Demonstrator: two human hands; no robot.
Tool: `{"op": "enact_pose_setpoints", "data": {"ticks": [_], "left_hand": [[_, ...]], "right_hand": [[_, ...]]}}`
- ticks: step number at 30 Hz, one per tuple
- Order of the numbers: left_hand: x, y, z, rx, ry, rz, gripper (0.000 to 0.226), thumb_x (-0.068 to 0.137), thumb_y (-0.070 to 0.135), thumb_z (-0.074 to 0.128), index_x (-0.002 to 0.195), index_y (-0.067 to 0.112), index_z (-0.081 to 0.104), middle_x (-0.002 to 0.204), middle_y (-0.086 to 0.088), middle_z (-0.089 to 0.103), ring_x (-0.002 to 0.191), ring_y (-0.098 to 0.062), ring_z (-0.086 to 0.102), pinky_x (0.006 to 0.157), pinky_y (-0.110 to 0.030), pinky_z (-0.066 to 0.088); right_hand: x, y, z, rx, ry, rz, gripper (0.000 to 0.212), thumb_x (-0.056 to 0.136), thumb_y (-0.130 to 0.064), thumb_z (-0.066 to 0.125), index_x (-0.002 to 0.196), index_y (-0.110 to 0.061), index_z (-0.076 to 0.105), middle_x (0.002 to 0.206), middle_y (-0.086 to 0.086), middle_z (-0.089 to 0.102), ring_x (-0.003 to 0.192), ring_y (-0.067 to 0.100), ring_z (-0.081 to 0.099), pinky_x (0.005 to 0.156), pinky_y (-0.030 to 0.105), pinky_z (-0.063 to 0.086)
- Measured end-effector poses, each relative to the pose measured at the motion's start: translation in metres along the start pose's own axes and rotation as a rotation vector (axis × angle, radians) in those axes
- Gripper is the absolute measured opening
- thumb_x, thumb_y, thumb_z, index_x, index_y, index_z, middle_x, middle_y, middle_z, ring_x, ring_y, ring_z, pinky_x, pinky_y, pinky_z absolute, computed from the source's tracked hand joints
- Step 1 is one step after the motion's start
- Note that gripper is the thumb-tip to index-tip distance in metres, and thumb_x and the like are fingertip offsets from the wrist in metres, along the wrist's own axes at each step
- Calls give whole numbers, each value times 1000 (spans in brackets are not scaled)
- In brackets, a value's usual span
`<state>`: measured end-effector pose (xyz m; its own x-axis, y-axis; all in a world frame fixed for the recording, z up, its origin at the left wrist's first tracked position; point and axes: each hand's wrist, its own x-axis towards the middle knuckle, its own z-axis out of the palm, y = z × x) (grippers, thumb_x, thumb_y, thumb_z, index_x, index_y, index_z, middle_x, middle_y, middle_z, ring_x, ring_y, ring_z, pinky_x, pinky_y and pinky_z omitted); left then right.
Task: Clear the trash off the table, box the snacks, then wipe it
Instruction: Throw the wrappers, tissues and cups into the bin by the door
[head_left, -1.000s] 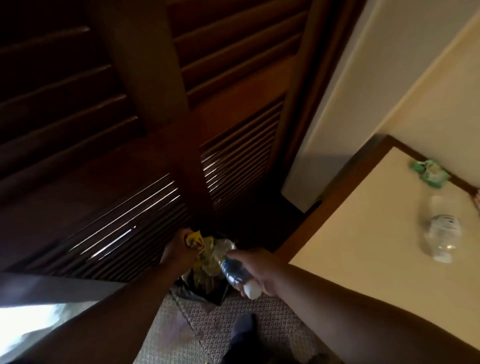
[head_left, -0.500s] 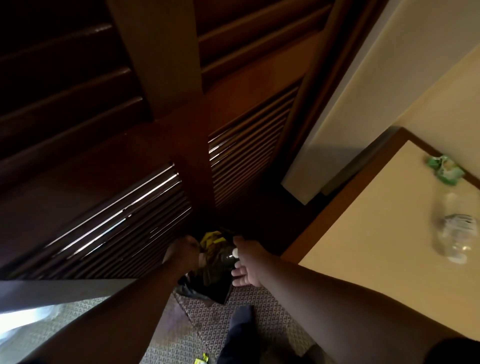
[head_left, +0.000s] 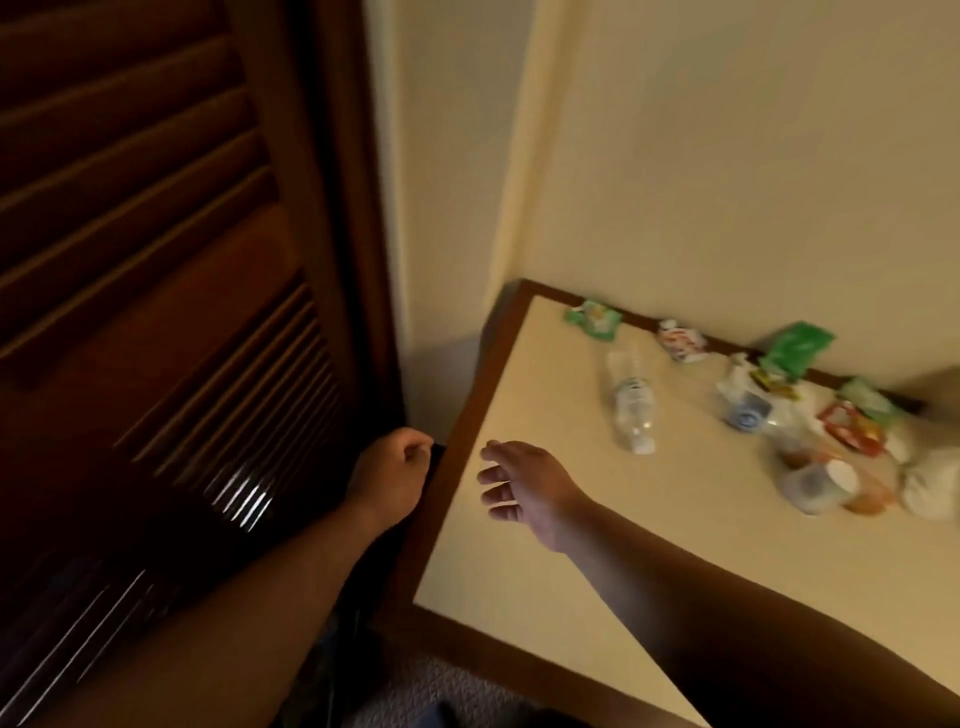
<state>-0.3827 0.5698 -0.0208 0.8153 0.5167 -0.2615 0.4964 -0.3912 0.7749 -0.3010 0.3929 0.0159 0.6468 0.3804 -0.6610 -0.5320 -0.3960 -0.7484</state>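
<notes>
Cream tabletop (head_left: 545, 571) lies under the right hand (head_left: 524, 483), whose fingers hang loosely spread and empty. Beside the table's wooden edge the left hand (head_left: 395, 467) is curled; whether it grips anything cannot be told. Farther along, the clear bottle (head_left: 631, 402) lies on its side, white cap toward the person.

Nothing could be read: the label on the clear plastic bottle (head_left: 631, 402) lying on the cream wood-edged table (head_left: 675, 493) and the print on the green snack wrapper (head_left: 592, 319) were too blurred.
</notes>
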Motion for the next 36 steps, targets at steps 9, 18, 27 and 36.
{"op": "enact_pose_setpoints", "data": {"ticks": [9,18,27,36], "left_hand": [[46,157,165,172,-209,207,19,93,25,58,108,24,69,107,2,71,103,-21,65,83,-24,46],[67,229,297,390,-81,44,76,82,45,75,145,24,38,143,-15,37,127,-38,43,98,-46,47],[81,213,326,336,-32,-143,71,84,23,71,140,13,28,128,-26,56,110,-45,61,92,-44,54],[68,222,246,169,193,-22,45,87,25,67,128,9,59,122,-20,68,110,-38,65,89,-39,52]], "right_hand": [[2,8,-215,55,411,-111,13,99,-21,59,101,-13,69,92,7,71,72,22,64,66,31,50],[7,64,-395,-662,1017,-65,56,79,-40,73,132,-26,57,134,8,50,125,34,46,97,46,49],[29,86,-422,-568,886,-136,44,90,-42,64,129,-25,53,124,8,61,111,33,61,87,43,53],[34,34,-343,-271,717,-455,47,91,-50,71,129,-28,53,107,-7,66,94,15,64,81,30,50]]}}
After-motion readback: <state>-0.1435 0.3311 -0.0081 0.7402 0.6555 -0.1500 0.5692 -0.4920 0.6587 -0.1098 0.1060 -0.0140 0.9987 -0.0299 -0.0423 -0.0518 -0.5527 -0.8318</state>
